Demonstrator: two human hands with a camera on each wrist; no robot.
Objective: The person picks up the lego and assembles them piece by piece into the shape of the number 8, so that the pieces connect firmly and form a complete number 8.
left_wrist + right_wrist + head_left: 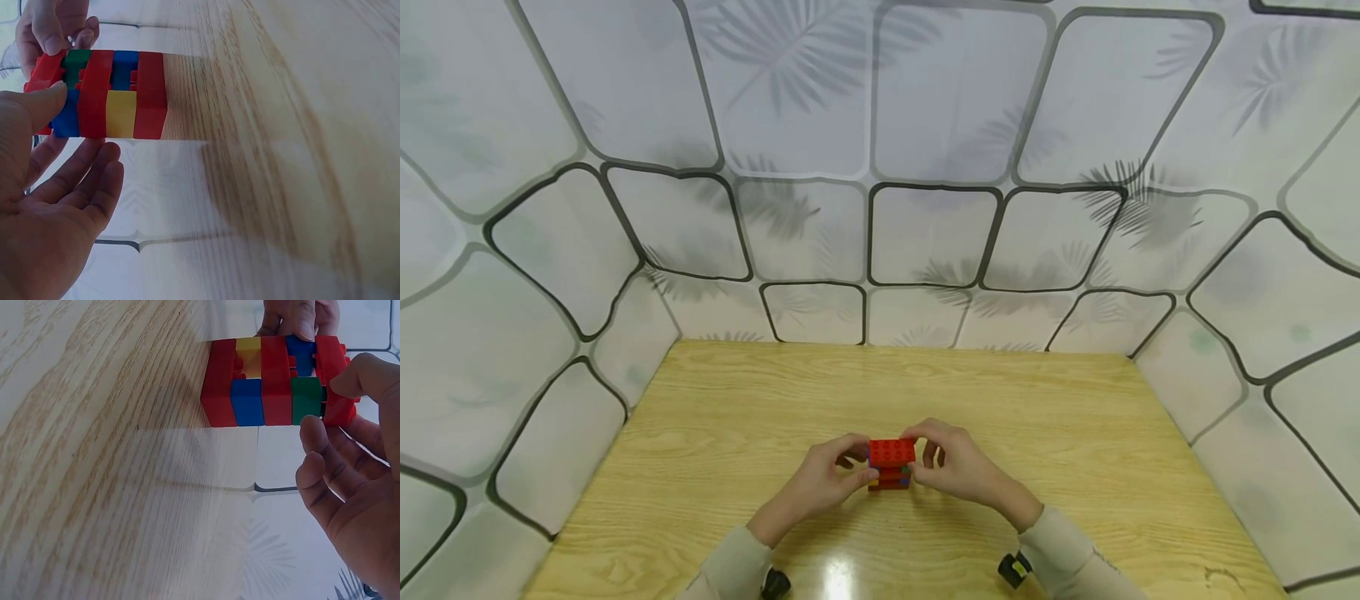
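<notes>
A stack of toy building bricks stands on the wooden table. Red bricks form its bottom, middle and top layers. Between them sit a yellow brick and a blue brick lower down, and a blue brick and a green brick higher up. My left hand grips the left end near the top, its thumb on the upper blue brick and the top layer. From the other end, my right hand pinches the red top brick, which looks slightly tilted, with a narrow gap above the green brick.
The light wooden table spreads around the stack. Patterned white curtain walls enclose its back and sides. A small black device hangs by the right sleeve, another black device by the left.
</notes>
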